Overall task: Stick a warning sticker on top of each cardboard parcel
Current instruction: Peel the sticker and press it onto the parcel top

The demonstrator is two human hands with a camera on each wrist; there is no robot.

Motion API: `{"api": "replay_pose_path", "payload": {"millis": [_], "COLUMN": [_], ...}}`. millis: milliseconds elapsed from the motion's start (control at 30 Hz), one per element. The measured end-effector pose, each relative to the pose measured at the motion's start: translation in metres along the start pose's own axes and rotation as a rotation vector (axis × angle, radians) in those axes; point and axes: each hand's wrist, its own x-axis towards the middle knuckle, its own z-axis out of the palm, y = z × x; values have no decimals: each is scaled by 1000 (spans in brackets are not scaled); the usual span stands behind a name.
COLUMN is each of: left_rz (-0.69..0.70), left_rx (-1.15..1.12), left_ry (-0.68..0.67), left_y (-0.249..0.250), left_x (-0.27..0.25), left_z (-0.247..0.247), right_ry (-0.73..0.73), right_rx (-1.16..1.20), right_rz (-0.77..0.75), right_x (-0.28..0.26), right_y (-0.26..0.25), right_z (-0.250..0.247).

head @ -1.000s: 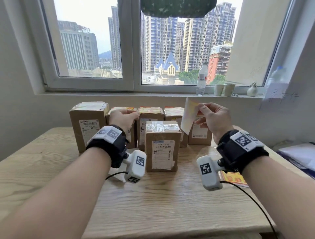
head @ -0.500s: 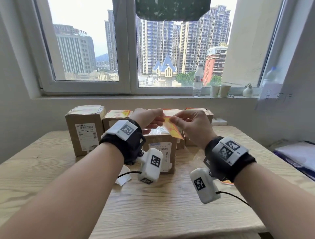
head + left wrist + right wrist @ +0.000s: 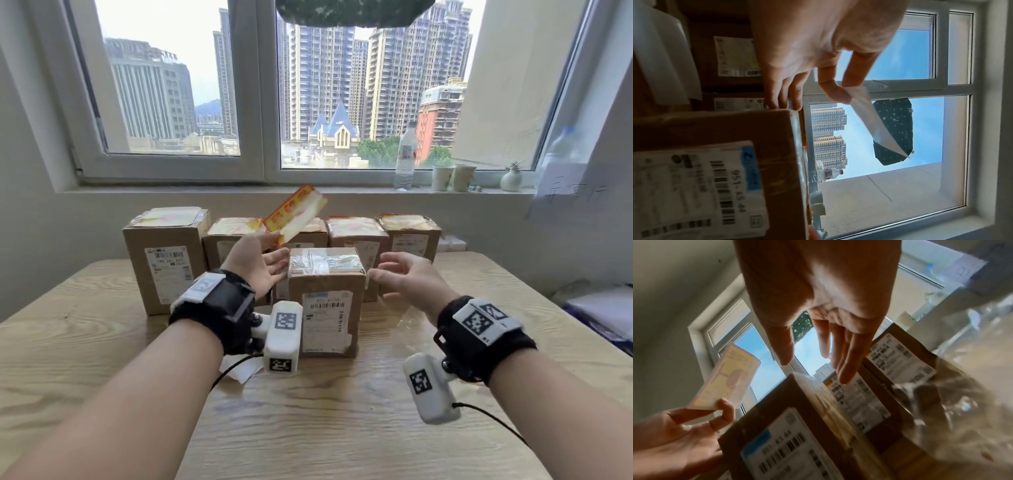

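A tall cardboard parcel [image 3: 327,301] stands in front on the wooden table [image 3: 308,428], its top covered with clear tape. My left hand [image 3: 274,246] pinches a red-and-yellow warning sticker [image 3: 294,214] by one corner between thumb and forefinger, raised above and left of that parcel. In the left wrist view the sticker [image 3: 869,120] hangs free while the other fingers [image 3: 785,97] reach the parcel's [image 3: 715,129] top edge. My right hand [image 3: 387,274] hovers open just right of the parcel, holding nothing. In the right wrist view its fingers [image 3: 846,366] are straight.
Several more parcels [image 3: 164,257] stand in a row behind, each with a yellow sticker on top. A scrap of white backing paper [image 3: 239,370] lies under my left wrist. A bottle [image 3: 405,157], cups [image 3: 452,178] and a small vase [image 3: 510,178] stand on the sill. Papers [image 3: 603,308] lie at the right.
The right hand held a sheet, then both hands pinched the sticker. Now the left hand alone holds it up, and the right hand has let go and moved right of the front parcel.
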Motion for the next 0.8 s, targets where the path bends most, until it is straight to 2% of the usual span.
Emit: {"api": "replay_pose_path", "payload": {"millis": [133, 400, 567, 633, 733, 800], "left_rz": [-26, -33, -47, 23, 170, 200], "left_rx": [26, 115, 275, 436, 682, 738], "left_ry": [5, 26, 36, 74, 96, 58], "left_y": [-6, -5, -3, 0, 8, 13], "left_x": [3, -9, -31, -34, -35, -37], "left_z": [0, 6, 11, 12, 14, 15], "right_ry": [-100, -121, -186, -131, 56, 43], "right_rx": [-81, -45, -19, -1, 152, 233], "right_rz": [39, -42, 30, 23, -51, -82], "right_x": [6, -10, -24, -24, -24, -25], "right_y": [16, 5, 5, 0, -23, -44], "right_z": [16, 16, 5, -2, -14, -16]}}
